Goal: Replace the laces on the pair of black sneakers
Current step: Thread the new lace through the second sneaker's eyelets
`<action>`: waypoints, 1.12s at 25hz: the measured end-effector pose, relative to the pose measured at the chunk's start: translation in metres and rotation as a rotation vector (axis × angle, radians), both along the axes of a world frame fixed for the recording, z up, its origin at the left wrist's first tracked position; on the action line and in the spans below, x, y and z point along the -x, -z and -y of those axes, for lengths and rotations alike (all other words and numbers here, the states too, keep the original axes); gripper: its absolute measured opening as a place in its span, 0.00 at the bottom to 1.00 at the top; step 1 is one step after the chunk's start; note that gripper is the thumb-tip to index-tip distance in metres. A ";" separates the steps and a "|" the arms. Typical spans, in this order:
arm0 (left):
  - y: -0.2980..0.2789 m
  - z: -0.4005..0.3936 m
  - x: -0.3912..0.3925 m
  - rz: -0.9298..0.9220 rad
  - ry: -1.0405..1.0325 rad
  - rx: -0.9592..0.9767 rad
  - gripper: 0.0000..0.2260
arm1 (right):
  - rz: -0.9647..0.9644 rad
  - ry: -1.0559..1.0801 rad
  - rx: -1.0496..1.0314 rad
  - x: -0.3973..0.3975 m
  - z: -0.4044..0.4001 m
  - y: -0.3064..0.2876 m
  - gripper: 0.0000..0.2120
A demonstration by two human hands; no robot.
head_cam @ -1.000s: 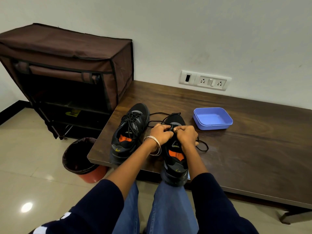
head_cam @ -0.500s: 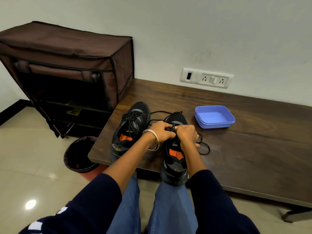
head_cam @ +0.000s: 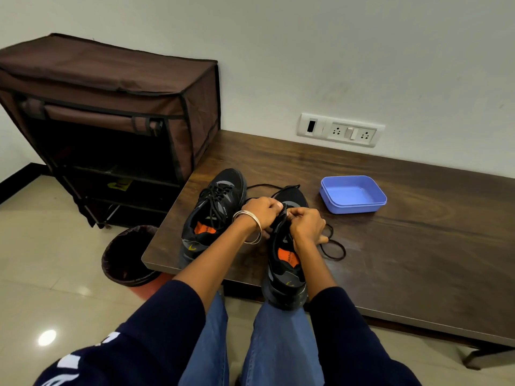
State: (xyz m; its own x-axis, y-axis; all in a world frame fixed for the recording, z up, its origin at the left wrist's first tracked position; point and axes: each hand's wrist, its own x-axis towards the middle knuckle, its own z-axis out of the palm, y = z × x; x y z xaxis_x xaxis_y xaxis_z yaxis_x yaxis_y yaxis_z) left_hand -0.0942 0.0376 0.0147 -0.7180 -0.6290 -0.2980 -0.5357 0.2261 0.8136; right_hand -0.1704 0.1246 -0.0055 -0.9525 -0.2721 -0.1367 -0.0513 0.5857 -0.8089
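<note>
dark wooden table [head_cam: 390,246] runs along the wall, a brown shoe rack [head_cam: 111,107] beside it. on its near edge sit both sneakers: the left shoe [head_cam: 214,213] looks fully laced, the right shoe [head_cam: 287,263] seems only partly done. her left hand [head_cam: 262,211] and right hand [head_cam: 305,227] pinch the black lace [head_cam: 334,250] at its eyelets, loose ends trailing, unthreaded.

Orange insole label [head_cam: 289,256] — partial "ush"; sleeve lettering [head_cam: 67,366] — unreadable.
</note>
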 end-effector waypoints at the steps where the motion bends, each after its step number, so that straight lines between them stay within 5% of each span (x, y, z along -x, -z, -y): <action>1: -0.002 0.000 0.004 0.032 0.004 0.098 0.11 | -0.008 0.004 0.007 0.001 0.001 0.002 0.08; 4: 0.003 -0.004 0.015 0.105 -0.094 0.437 0.08 | -0.021 -0.029 0.006 0.002 0.005 0.008 0.11; 10: 0.015 -0.001 0.028 0.128 -0.121 0.513 0.13 | -0.104 -0.221 -0.154 0.010 -0.007 0.000 0.13; 13: 0.013 0.013 0.030 -0.049 -0.308 0.189 0.11 | -0.180 -0.223 -0.260 0.012 -0.016 -0.008 0.22; 17: -0.032 0.016 0.023 -0.795 -0.742 -0.669 0.10 | -0.091 -0.068 -0.301 0.005 -0.018 -0.017 0.32; 20: -0.087 0.028 0.000 -1.212 -0.868 -0.829 0.10 | -0.067 -0.018 -0.293 0.000 -0.016 -0.014 0.38; 22: -0.102 0.035 -0.012 -1.117 -0.735 -0.596 0.08 | 0.011 -0.019 -0.208 0.003 -0.014 -0.009 0.44; 25: -0.075 0.031 -0.012 -0.445 -0.292 0.142 0.05 | 0.105 -0.029 -0.071 0.010 -0.015 -0.003 0.49; 28: -0.029 0.015 0.002 0.031 0.067 0.405 0.05 | 0.081 -0.047 -0.030 0.012 -0.015 0.001 0.50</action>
